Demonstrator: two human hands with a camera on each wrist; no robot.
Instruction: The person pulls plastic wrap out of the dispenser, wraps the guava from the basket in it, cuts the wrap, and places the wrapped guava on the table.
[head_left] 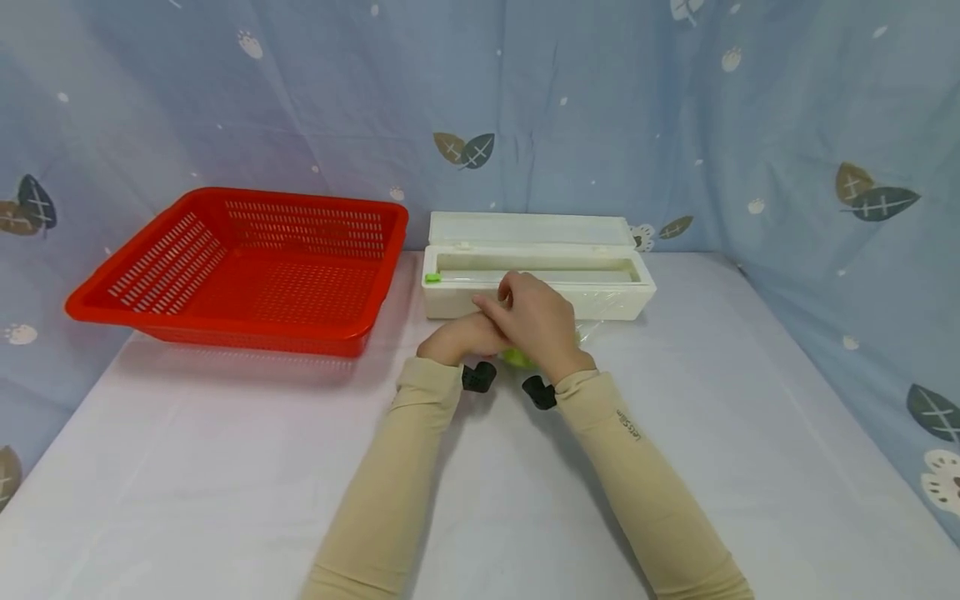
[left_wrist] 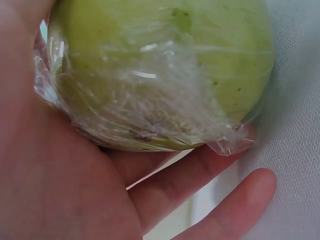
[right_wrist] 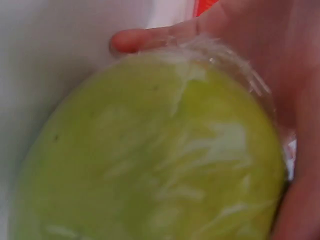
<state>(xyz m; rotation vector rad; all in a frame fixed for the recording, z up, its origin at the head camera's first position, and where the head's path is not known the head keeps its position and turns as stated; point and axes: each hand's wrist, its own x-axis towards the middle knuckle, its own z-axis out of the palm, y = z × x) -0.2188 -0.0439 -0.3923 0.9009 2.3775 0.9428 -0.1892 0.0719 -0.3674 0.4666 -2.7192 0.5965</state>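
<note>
A yellow-green fruit (head_left: 517, 358), smooth, oval and dark-specked, is wrapped in wrinkled cling film (left_wrist: 165, 95) low over the table. My left hand (head_left: 471, 336) holds it, the palm against its side and the fingers (left_wrist: 170, 185) spread beneath in the left wrist view. From the other side my right hand (head_left: 538, 321) holds the wrapped fruit (right_wrist: 145, 150), fingers and palm along its film-covered edge. The hands cross close together in the head view and hide most of the fruit. Bunched film shows at its lower end in the left wrist view.
Right behind the hands stands a white cling film dispenser (head_left: 615, 302), its lid (head_left: 528, 228) raised, with a lime-green slider (head_left: 432, 277) at the left. A red plastic basket (head_left: 247, 327) sits at the back left. A patterned blue curtain (head_left: 570, 108) hangs behind the white-covered table (head_left: 750, 433).
</note>
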